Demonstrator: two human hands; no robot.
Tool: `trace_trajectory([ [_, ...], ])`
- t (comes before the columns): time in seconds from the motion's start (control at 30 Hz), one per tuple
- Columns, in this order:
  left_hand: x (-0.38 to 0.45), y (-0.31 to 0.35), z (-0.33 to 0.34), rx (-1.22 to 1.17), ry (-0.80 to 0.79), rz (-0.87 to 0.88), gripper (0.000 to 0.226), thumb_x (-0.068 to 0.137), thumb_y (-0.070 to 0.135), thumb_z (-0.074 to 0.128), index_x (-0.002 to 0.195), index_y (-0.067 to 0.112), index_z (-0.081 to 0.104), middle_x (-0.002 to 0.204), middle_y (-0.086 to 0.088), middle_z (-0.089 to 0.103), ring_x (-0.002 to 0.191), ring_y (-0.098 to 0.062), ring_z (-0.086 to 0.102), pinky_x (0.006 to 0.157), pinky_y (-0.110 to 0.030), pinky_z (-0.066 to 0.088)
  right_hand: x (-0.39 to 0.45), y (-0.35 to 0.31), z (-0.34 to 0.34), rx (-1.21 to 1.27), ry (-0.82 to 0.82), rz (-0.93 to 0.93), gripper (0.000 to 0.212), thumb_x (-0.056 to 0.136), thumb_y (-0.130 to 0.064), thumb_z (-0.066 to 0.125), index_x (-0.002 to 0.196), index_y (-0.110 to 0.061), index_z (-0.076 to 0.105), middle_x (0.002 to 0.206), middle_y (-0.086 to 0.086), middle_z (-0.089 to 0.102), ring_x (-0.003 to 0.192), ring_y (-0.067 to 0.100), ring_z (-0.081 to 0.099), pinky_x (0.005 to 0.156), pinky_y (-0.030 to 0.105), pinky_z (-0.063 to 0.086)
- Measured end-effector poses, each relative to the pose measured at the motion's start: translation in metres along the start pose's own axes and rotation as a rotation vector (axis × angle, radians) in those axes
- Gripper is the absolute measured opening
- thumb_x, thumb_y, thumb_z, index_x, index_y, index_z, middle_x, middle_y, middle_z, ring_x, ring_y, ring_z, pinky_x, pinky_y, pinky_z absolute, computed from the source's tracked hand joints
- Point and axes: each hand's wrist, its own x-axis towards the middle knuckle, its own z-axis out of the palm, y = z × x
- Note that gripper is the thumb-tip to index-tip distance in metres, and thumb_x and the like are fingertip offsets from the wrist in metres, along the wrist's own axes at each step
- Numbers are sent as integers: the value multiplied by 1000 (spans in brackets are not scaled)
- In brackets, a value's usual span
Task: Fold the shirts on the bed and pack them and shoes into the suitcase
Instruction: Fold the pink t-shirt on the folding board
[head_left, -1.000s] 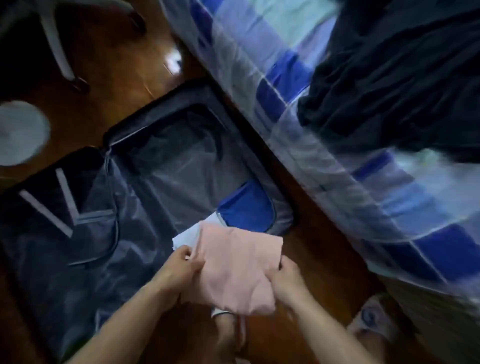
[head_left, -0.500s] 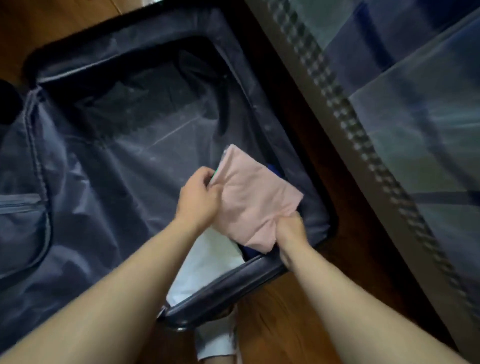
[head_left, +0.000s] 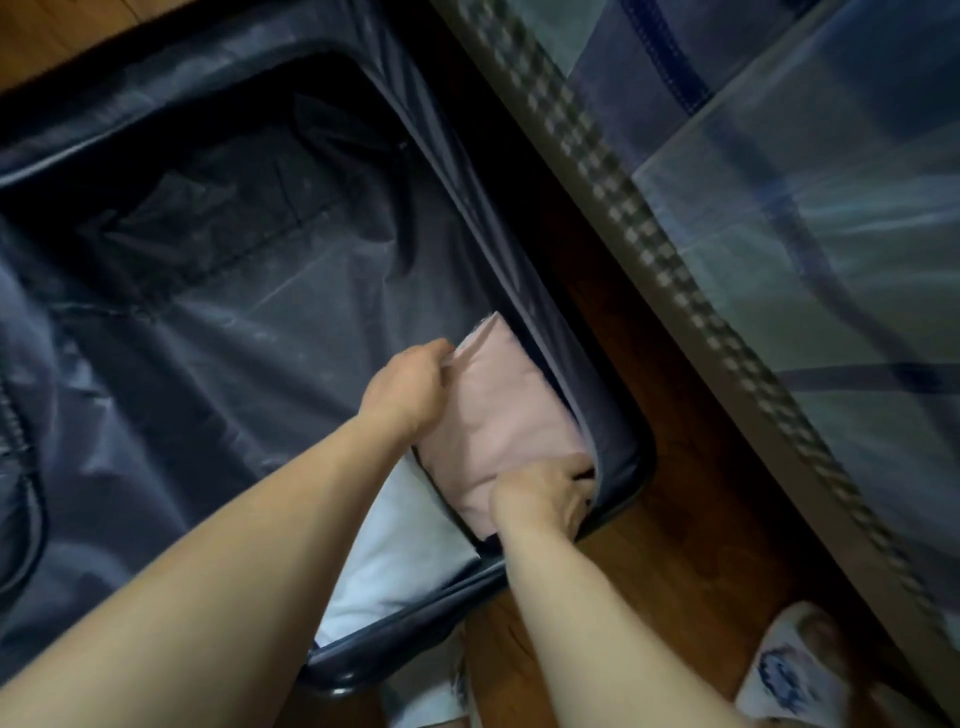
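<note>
While we kneel over the open suitcase (head_left: 218, 291) on the floor, our left hand (head_left: 410, 387) pinching the folded pink shirt (head_left: 501, 410) at its far edge, our right hand (head_left: 543, 491) gripping its near corner, shirt lying in the suitcase's corner nearest the bed (head_left: 779, 156), atop a white garment (head_left: 395, 551)

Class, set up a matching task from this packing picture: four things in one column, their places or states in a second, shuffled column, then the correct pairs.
Things:
1. pink shirt
2. white shirt
3. left hand
4. slipper

Places or states:
A. on the wood floor by the bed
B. folded, held by both hands in the suitcase corner
C. lying flat in the suitcase, partly under a forearm
D. gripping the pink shirt's far edge

Pairs: 1-B, 2-C, 3-D, 4-A
</note>
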Motion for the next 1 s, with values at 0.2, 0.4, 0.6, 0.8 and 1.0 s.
trace_trajectory([
  [0.2,-19,-4,12,134,154,-131,28,103,25,39,126,13,50,125,-14,54,116,-38,50,90,-49,41,-8,27,21,-631,152,-907,72,90,-15,60,154,-3,28,165,23,6,152,44,1,125,52,5],
  [0.4,-31,-24,15,-138,175,-331,40,99,38,46,128,13,59,127,-17,58,119,-40,52,100,-48,45,44,-25,-14,-701,228,-1132,56,92,-4,26,148,-1,35,146,23,42,130,42,45,101,48,45],
  [0.6,-50,-3,13,-1008,360,-481,33,93,21,69,120,14,53,99,2,57,76,0,58,62,-13,46,66,-58,-30,-708,-21,-894,36,100,-10,44,136,-6,43,134,19,53,118,38,56,90,39,46],
  [0.8,-78,23,55,-841,494,-741,31,88,14,58,117,13,45,116,-9,55,101,-28,55,93,-38,48,60,-56,-28,-841,49,-902,32,100,-5,44,132,-3,44,134,21,54,116,40,58,88,41,48],
  [1.0,-99,39,119,-698,-117,-898,44,86,37,51,118,6,54,116,-14,68,95,-39,70,84,-41,57,55,-59,-39,-1097,69,-814,33,98,-3,46,132,-2,50,133,18,57,121,36,57,90,41,50],
])
